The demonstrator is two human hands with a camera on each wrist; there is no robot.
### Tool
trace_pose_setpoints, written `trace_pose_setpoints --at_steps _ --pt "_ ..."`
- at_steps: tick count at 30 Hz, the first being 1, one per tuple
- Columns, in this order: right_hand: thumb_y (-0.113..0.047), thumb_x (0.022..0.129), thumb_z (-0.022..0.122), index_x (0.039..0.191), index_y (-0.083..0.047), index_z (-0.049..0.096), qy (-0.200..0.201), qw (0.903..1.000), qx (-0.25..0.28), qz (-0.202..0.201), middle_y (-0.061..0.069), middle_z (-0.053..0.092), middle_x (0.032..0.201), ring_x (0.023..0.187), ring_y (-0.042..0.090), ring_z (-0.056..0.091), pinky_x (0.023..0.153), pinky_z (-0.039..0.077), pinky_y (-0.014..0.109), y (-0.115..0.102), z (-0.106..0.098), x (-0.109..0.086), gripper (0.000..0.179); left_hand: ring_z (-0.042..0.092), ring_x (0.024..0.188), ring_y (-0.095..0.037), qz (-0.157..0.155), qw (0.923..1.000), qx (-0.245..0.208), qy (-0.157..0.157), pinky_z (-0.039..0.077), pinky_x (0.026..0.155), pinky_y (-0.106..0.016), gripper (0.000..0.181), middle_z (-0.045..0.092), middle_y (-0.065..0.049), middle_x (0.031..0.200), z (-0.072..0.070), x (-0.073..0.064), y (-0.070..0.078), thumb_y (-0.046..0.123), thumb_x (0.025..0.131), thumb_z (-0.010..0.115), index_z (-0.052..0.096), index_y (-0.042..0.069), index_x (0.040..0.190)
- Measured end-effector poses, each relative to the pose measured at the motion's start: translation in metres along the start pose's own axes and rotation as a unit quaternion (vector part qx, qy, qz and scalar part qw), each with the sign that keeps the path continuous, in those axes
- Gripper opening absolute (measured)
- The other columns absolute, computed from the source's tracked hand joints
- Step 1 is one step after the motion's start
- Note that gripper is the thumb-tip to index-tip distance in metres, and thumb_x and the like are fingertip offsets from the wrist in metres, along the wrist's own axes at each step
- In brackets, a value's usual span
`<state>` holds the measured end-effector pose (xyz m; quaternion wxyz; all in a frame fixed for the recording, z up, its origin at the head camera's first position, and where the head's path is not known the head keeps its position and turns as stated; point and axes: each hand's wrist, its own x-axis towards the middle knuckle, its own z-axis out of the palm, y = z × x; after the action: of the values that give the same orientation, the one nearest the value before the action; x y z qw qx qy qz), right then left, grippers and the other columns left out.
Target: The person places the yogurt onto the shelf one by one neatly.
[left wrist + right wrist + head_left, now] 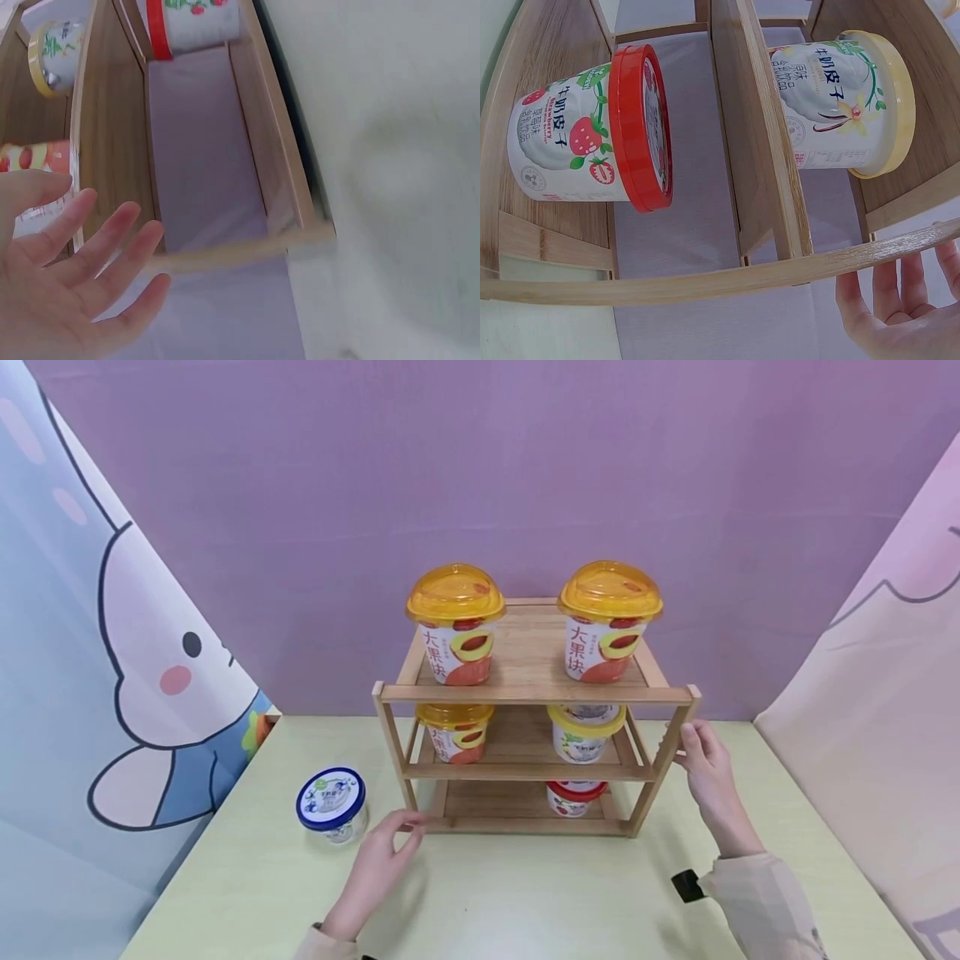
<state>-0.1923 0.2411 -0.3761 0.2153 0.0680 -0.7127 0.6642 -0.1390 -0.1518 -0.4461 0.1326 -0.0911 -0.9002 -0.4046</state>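
A three-tier wooden rack stands on the table between my hands. My left hand is at its lower left front corner, holding nothing; the left wrist view shows the fingers spread. My right hand is beside the right front post, its fingertips at the wood, and grips no tub. Two orange-lidded fruit cups stand on the top tier. On the middle tier are another orange-lidded cup and a yellow-rimmed tub. A red-rimmed strawberry tub sits at the bottom right.
A blue-lidded tub stands on the table left of the rack, close to my left hand. Purple cloth hangs behind the rack, and printed curtains flank the pale table.
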Motion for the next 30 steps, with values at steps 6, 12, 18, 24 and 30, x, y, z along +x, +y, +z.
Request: trace_pose_setpoints --at_steps 6,12,18,24,30 --pt "-0.020 0.095 0.039 0.086 -0.020 0.051 0.003 1.0000 0.001 -0.001 -0.011 0.056 0.079 0.074 0.000 0.055 0.067 0.046 0.012 0.000 0.001 -0.001 0.015 0.058 0.087 -0.025 0.014 0.9968 0.067 0.041 0.048 0.073 -0.041 0.019 0.062 -0.009 0.095 -0.019 -0.003 -0.015 0.005 0.079 0.063 0.060 0.005 0.098" --pt "-0.020 0.095 0.038 0.088 -0.020 0.051 0.002 1.0000 -0.005 0.000 -0.011 0.056 0.079 0.074 0.001 0.055 0.067 0.046 0.012 0.000 0.000 0.000 0.014 0.059 0.086 -0.027 0.048 0.9891 0.112 0.083 0.048 0.073 -0.042 0.019 0.063 -0.012 0.093 -0.037 -0.003 -0.033 0.001 0.076 0.065 0.061 0.001 0.095" --pt "-0.019 0.095 0.038 0.088 -0.020 0.050 0.001 0.9999 -0.010 0.001 -0.010 0.057 0.083 0.075 0.000 0.056 0.067 0.046 0.012 0.001 0.000 0.000 0.014 0.056 0.091 -0.033 0.051 0.9842 0.112 0.128 0.045 0.078 -0.047 0.017 0.062 -0.015 0.093 -0.047 -0.004 -0.047 -0.002 0.075 0.065 0.061 0.000 0.092" --pt "-0.019 0.095 0.038 0.087 -0.019 0.050 0.002 0.9999 -0.012 0.000 -0.011 0.057 0.082 0.074 0.001 0.056 0.067 0.045 0.012 0.002 0.000 0.000 0.015 0.052 0.096 -0.037 0.058 0.9782 0.132 0.149 0.041 0.081 -0.049 0.019 0.058 -0.021 0.102 -0.054 -0.002 -0.055 -0.003 0.074 0.064 0.061 -0.003 0.093" --pt "-0.020 0.095 0.038 0.087 -0.021 0.050 0.003 0.9998 -0.018 0.002 -0.013 0.056 0.081 0.074 0.000 0.055 0.067 0.045 0.012 0.002 0.000 0.000 0.015 0.048 0.102 -0.043 0.070 0.9777 0.160 0.117 0.039 0.083 -0.054 0.027 0.051 -0.027 0.114 -0.059 0.000 -0.062 -0.002 0.076 0.064 0.059 -0.006 0.101"
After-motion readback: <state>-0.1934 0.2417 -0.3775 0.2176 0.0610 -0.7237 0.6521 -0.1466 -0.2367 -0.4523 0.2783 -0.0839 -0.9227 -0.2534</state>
